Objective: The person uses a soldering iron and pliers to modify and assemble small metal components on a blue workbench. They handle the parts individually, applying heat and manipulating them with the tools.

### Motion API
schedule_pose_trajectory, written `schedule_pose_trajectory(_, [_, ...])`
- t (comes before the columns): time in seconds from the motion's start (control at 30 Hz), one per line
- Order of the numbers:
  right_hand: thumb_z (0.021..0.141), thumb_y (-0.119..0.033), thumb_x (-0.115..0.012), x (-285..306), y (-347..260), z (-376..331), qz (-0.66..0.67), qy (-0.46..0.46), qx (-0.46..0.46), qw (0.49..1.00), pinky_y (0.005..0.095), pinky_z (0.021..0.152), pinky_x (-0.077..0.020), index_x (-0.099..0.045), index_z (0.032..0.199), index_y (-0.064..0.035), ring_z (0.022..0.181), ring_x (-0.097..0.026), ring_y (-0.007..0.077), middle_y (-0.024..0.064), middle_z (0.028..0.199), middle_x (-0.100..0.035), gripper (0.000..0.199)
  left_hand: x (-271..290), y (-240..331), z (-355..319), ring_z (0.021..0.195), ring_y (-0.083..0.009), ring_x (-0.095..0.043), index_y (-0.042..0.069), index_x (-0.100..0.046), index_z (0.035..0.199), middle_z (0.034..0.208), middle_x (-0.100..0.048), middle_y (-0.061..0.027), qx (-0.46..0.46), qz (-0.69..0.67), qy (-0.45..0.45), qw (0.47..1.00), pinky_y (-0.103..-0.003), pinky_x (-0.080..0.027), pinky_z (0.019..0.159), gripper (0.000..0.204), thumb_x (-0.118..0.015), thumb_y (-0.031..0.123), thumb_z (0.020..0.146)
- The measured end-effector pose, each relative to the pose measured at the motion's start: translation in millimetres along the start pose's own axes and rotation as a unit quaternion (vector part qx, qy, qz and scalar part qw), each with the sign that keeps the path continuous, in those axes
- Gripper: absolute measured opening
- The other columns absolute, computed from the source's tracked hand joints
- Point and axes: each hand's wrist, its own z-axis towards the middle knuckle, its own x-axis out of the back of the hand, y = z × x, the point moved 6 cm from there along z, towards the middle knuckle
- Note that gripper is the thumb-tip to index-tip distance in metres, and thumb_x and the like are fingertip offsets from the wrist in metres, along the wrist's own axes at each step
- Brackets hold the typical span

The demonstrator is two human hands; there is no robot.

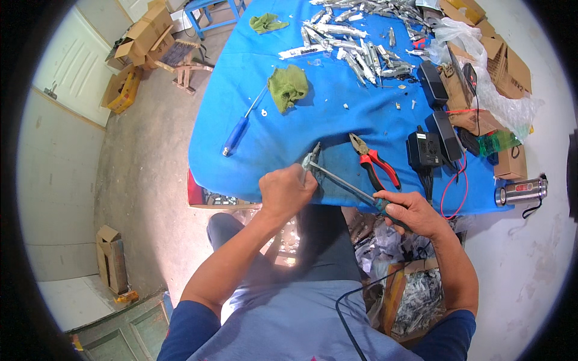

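My left hand (pixel 285 190) is closed around a slim grey-and-white metal part (pixel 309 160), held at the table's near edge; the part's exact kind does not show. In my right hand (pixel 414 210) is a screwdriver (pixel 344 183), gripped by its dark handle, its long shaft slanting leftward so the tip meets the part beside my left fingers. A pair of pliers (pixel 372 161) with red and black handles lies just beyond the shaft, jaws partly apart. Farther left rests a blue-handled screwdriver (pixel 236 136), its blade toward a crumpled green cloth (pixel 288 88).
A heap of similar slim parts (pixel 361 51) covers the far side of the blue-covered table (pixel 223 174). Black adapters (pixel 424 149) with cables, a metal flask (pixel 522 191), plastic wrap and cardboard line the right edge. Below sits a box (pixel 415 301) of scraps; a cable crosses my lap.
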Motion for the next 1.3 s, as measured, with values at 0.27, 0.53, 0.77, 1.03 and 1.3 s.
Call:
schedule_pose_trajectory(0.27, [0.099, -0.02, -0.057, -6, -14, -4, -0.002, 0.004, -0.003, 1.0, 0.0212, 0.055, -0.0433, -0.054, 0.137, -0.0045, 0.059, -0.053, 0.0051, 0.0003, 0.081, -0.063, 0.042, 0, -1, 1, 0.05, -0.0356, -0.06, 0.004, -0.057, 0.058, 0.053, -0.056, -0.0176, -0.009, -0.007, 0.01, 1.0, -0.044, -0.045, 0.048, 0.028, -0.068, 0.021, 0.077])
schedule_pose_trajectory(0.53, [0.092, -0.017, -0.059, -22, -79, -17, -0.351, 0.077, 0.125, 0.925, 0.0414, 0.06, -0.0477, -0.059, 0.122, -0.0103, 0.063, -0.062, 0.0313, 0.0174, 0.072, -0.06, 0.03, -4, -4, 2, 0.053, -0.0364, -0.061, 0.005, -0.06, 0.061, 0.056, -0.059, -0.0175, -0.001, 0.011, -0.011, 1.0, -0.046, -0.047, 0.05, 0.027, -0.066, 0.024, 0.079])
schedule_pose_trajectory(0.77, [0.09, -0.019, -0.061, -44, -114, -25, -0.585, 0.088, 0.166, 0.789, 0.0502, 0.059, -0.0491, -0.051, 0.111, -0.0068, 0.068, -0.064, 0.0396, 0.0186, 0.069, -0.062, 0.026, -6, -3, 0, 0.053, -0.0368, -0.062, 0.005, -0.06, 0.06, 0.056, -0.059, -0.0182, 0.0, 0.02, 0.003, 1.0, -0.046, -0.047, 0.051, 0.028, -0.066, 0.024, 0.079])
schedule_pose_trajectory(1.03, [0.091, -0.02, -0.06, -29, -95, -14, -0.47, 0.061, 0.212, 0.855, 0.0416, 0.054, -0.0491, -0.058, 0.113, -0.0032, 0.056, -0.06, 0.0338, 0.0171, 0.069, -0.062, 0.028, -3, -4, 1, 0.054, -0.0367, -0.062, 0.005, -0.06, 0.06, 0.056, -0.059, -0.0175, 0.011, 0.032, 0.011, 0.999, -0.047, -0.048, 0.052, 0.028, -0.066, 0.024, 0.078])
schedule_pose_trajectory(1.3, [0.097, -0.022, -0.055, 4, -23, -1, -0.012, -0.055, -0.024, 0.998, 0.0223, 0.059, -0.0453, -0.049, 0.143, -0.0082, 0.063, -0.054, 0.0063, 0.0033, 0.085, -0.062, 0.048, -3, -3, 0, 0.052, -0.0362, -0.061, 0.004, -0.059, 0.058, 0.054, -0.057, -0.0174, 0.005, 0.027, -0.002, 1.0, -0.045, -0.046, 0.051, 0.029, -0.067, 0.024, 0.078])
